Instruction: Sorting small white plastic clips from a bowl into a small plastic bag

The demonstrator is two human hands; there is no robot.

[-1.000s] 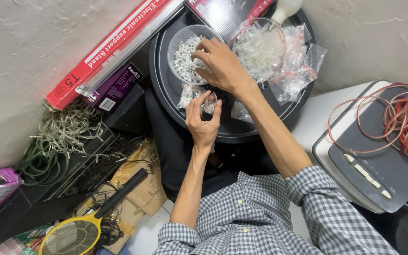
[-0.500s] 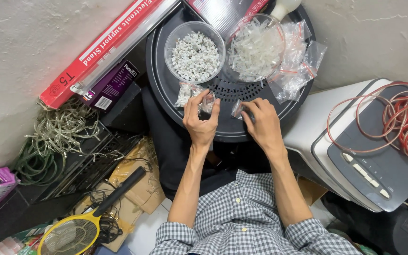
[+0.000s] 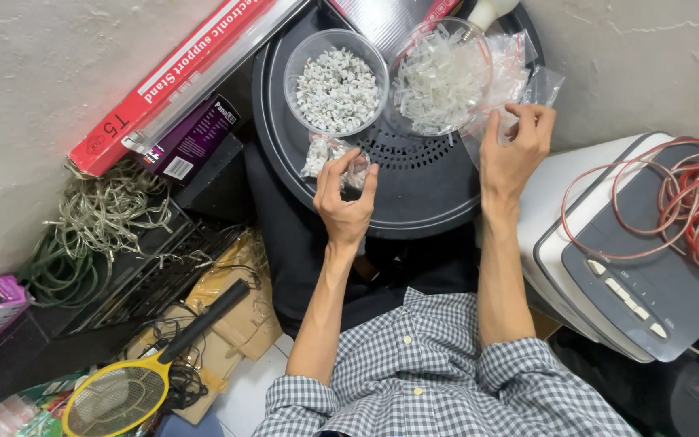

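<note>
A round black tray [image 3: 422, 190] carries two clear bowls. The left bowl [image 3: 335, 82] is full of small white clips; the right bowl [image 3: 440, 79] holds clear plastic pieces. My left hand [image 3: 345, 201] pinches a small clear bag [image 3: 329, 158] of white clips at the tray's near left. My right hand [image 3: 515, 146] grips the edge of an empty clear plastic bag [image 3: 519, 89] from a pile beside the right bowl.
A red long box [image 3: 180, 77] and a purple box [image 3: 192, 142] lie at the left. Tangled greenish cables [image 3: 99, 218] and a yellow racket-shaped swatter [image 3: 119, 392] sit lower left. A grey appliance [image 3: 633, 275] with coiled red wire [image 3: 697, 210] stands at the right.
My right hand left the white-clip bowl, passed the tray's near edge, then moved right to the pile of clear bags. My left hand stayed put with its small bag.
</note>
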